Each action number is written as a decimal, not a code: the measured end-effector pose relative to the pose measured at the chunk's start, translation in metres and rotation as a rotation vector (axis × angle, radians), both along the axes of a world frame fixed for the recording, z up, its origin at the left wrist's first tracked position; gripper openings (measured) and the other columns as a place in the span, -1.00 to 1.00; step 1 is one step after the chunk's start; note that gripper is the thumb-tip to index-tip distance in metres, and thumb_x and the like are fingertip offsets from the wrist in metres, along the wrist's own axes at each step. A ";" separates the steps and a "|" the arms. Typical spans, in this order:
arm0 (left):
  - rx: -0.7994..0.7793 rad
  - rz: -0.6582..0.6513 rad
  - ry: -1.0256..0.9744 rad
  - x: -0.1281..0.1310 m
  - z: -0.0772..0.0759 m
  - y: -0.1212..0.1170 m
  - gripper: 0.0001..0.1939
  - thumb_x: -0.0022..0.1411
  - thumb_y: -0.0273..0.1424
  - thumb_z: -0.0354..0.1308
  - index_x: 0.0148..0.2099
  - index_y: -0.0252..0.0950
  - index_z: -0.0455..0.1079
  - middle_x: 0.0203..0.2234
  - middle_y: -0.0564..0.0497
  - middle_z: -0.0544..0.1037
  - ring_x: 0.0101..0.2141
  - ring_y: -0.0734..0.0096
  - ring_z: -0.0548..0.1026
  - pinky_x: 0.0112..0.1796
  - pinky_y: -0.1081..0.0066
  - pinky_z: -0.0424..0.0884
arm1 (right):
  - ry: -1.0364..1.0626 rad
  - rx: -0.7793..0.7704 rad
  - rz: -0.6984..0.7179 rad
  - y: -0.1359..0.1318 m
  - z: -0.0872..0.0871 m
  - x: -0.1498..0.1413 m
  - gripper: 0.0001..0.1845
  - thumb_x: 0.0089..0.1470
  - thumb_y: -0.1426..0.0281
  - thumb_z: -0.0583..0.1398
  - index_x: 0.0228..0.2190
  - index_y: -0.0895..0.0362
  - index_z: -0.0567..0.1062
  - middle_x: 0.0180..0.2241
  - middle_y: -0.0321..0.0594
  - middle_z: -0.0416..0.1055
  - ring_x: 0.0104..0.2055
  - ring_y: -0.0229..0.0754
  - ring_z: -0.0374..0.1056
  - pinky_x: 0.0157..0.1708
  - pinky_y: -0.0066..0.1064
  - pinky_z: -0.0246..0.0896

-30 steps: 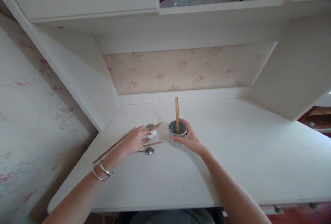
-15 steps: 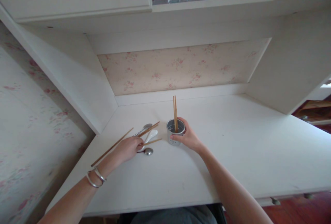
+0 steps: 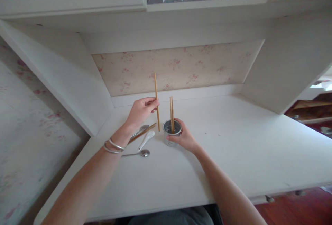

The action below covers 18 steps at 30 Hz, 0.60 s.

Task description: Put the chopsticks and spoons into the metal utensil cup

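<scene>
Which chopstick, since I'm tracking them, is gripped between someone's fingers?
The near-upright chopstick, pinched in the left hand. By contrast, two chopsticks stand in the metal cup, and the other visible chopsticks lie on the table.

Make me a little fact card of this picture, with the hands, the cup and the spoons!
Left hand: holding one chopstick nearly upright, its lower end left of the cup
Right hand: around the side of the cup
Inside the cup: two chopsticks, standing up
Spoons: a white spoon, a metal spoon nearest the person, and another metal spoon, partly hidden
Lying down: loose chopsticks, too close together to count
Table: white
</scene>
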<state>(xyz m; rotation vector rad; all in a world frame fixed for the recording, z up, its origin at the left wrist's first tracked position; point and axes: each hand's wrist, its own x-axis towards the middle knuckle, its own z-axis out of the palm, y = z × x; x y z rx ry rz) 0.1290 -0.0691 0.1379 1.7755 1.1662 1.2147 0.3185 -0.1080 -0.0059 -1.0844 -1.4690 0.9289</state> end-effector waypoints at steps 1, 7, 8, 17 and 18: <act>-0.023 -0.021 -0.031 0.008 -0.002 0.005 -0.57 0.08 -0.07 0.19 -0.17 -0.32 0.51 -0.32 -0.06 0.60 -0.38 0.39 0.53 -0.34 0.43 0.47 | -0.004 0.001 0.005 0.000 -0.001 0.000 -0.06 -0.30 0.25 0.43 0.11 0.03 0.18 0.00 -0.14 0.36 0.03 -0.02 0.31 0.07 -0.09 0.15; -0.049 0.022 -0.045 0.034 -0.046 0.027 -0.66 0.14 -0.14 0.15 -0.22 -0.32 0.50 -0.36 -0.05 0.58 -0.46 0.43 0.53 -0.38 0.43 0.49 | -0.013 0.038 0.038 0.000 0.001 0.001 -0.09 -0.27 0.26 0.42 0.10 0.03 0.18 0.00 -0.13 0.36 0.01 -0.03 0.32 0.05 -0.09 0.18; -0.057 0.030 -0.033 0.035 -0.054 0.028 -0.66 0.14 -0.14 0.14 -0.22 -0.32 0.50 -0.37 -0.05 0.59 -0.46 0.43 0.54 -0.38 0.43 0.49 | -0.006 0.037 0.043 0.000 0.001 0.001 -0.09 -0.27 0.26 0.42 0.10 0.04 0.18 -0.01 -0.13 0.37 0.01 -0.03 0.32 0.04 -0.10 0.19; -0.029 0.043 0.153 0.035 -0.087 0.025 -0.66 0.16 -0.12 0.10 -0.25 -0.28 0.53 -0.40 -0.03 0.61 -0.38 0.33 0.56 -0.28 0.38 0.44 | -0.009 0.038 0.040 0.000 0.004 0.002 -0.11 -0.26 0.28 0.41 0.09 0.03 0.19 -0.01 -0.15 0.37 0.00 -0.07 0.32 0.02 -0.16 0.20; -0.012 0.046 0.171 0.035 -0.089 0.024 -0.66 0.17 -0.12 0.10 -0.27 -0.26 0.54 -0.39 -0.02 0.61 -0.35 0.32 0.56 -0.26 0.37 0.43 | -0.013 0.039 0.038 0.000 0.004 0.002 -0.12 -0.26 0.28 0.41 0.09 0.03 0.19 -0.01 -0.15 0.37 0.00 -0.07 0.32 0.02 -0.16 0.21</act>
